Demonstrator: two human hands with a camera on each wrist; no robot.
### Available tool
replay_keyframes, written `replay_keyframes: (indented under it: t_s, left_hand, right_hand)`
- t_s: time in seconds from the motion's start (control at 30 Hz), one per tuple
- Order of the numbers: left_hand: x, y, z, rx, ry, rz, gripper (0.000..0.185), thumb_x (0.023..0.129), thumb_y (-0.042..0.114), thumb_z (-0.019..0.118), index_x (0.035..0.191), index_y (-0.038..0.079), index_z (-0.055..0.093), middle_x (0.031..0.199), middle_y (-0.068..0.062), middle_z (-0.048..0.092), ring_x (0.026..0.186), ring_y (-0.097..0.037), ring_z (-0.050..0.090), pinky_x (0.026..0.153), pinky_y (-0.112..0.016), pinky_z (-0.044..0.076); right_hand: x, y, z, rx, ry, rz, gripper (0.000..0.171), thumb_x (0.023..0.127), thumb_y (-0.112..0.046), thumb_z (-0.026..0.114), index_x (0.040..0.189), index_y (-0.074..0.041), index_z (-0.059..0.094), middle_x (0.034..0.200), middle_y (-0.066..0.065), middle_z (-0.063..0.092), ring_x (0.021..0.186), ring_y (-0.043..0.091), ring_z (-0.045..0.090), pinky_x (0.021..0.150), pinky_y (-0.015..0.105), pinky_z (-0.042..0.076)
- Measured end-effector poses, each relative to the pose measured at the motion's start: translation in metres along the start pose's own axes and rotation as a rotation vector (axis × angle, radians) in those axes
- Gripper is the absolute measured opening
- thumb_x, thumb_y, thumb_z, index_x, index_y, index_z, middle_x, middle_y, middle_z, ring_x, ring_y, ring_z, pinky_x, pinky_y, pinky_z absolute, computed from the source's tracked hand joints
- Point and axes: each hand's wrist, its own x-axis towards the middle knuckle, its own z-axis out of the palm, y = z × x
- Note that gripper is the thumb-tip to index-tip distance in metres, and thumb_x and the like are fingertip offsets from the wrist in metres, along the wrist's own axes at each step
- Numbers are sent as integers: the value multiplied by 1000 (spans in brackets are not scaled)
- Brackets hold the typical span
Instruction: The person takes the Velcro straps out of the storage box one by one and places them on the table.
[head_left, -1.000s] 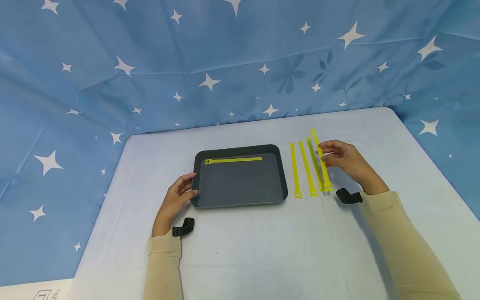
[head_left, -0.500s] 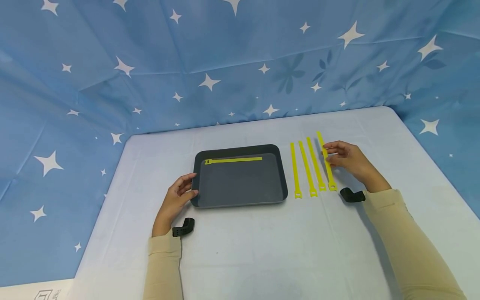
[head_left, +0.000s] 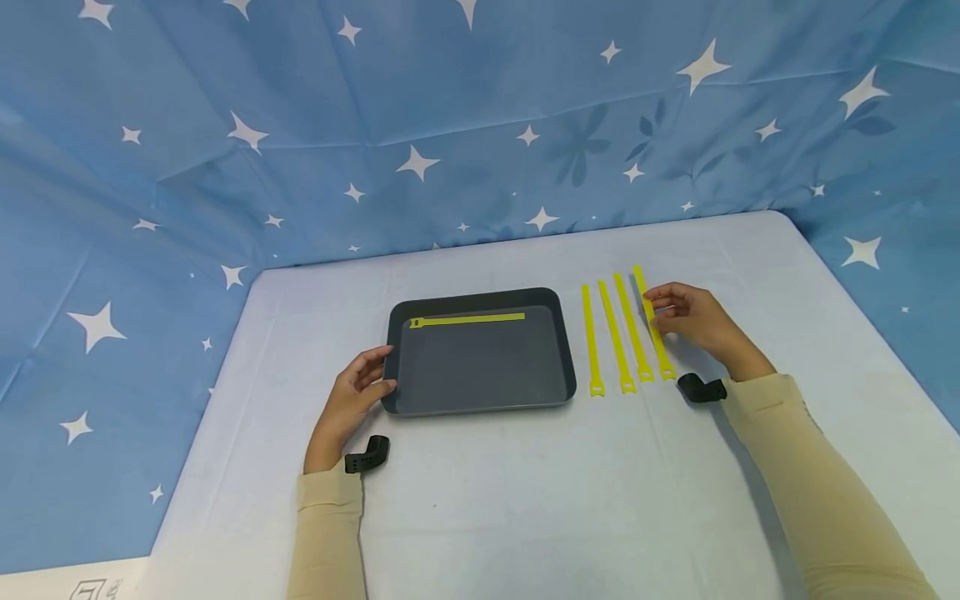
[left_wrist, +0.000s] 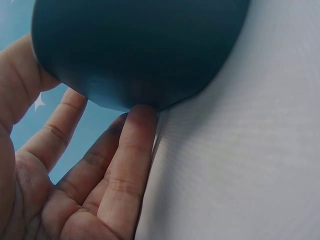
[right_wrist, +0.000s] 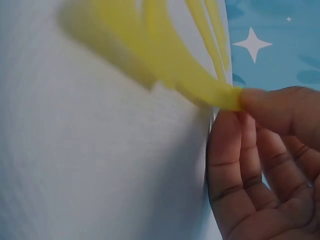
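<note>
Between right-hand fingers (head_left: pixel 663 310), lengthwise yellow strap (head_left: pixel 652 325)

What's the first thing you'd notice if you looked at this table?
Bright yellow straps: three loose straps lie side by side right of a dark tray, and the right hand pinches a fourth strap beside them. One more strap lies inside the tray, whose near-left corner the left hand touches.

both arms in long beige sleeves (head_left: pixel 817 492), cuffs ending at the wrists; bare hands; a small black angled camera mount (head_left: pixel 701 388) strapped at each wrist, lens end forward
</note>
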Motion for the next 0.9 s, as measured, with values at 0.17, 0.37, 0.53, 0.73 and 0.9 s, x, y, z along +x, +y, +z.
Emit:
replay_keyframes:
  t_s: [0.17, 0.37, 0.53, 0.73, 0.9]
  left_hand:
    - [1, -2, -1, -6, 5, 1, 61, 102, 1, 64, 160, 2, 48, 163, -22, 47, 142, -35, 48, 97, -17, 46]
    - [0, 0, -1, 4, 2, 8, 61, 102, 2, 65, 160, 1, 47, 163, -24, 47, 142, -35, 47, 98, -17, 45]
    - [1, 1, -1, 3, 2, 14, 61, 102, 1, 64, 160, 0, 47, 162, -24, 47, 142, -36, 47, 98, -17, 45]
    - [1, -1, -1, 5, 3, 19, 61, 102, 0, 64, 160, 0, 47, 163, -25, 46, 143, -36, 47, 97, -16, 45]
    - [2, -1, 0, 5, 4, 22, 61, 101, -1, 64, 160, 0, 48, 161, -24, 48, 139, -33, 49, 97, -17, 46]
  right_hand:
    - [1, -3, 3, -95, 19, 2, 46, 101, 4, 70, 144, 12, 56, 134, 29, 59, 102, 15, 57, 79, 13, 49]
    - [3, -4, 4, -203, 17, -3, 43, 99, 3, 72, 140, 9, 61, 131, 29, 63, 109, 33, 59, 81, 18, 46]
    - [2, -8, 4, -249, 9, 32, 44, 99, 1, 73, 141, 7, 61, 131, 31, 62, 116, 42, 59, 89, 38, 48]
    - [1, -11, 4, -260, 9, 63, 45, 99, -1, 73, 142, 5, 61, 128, 31, 60, 115, 42, 56, 86, 46, 47]
    - [-2, -15, 4, -273, 3, 45, 44, 101, -3, 71, 143, 4, 60, 131, 33, 60, 118, 45, 58, 86, 48, 47]
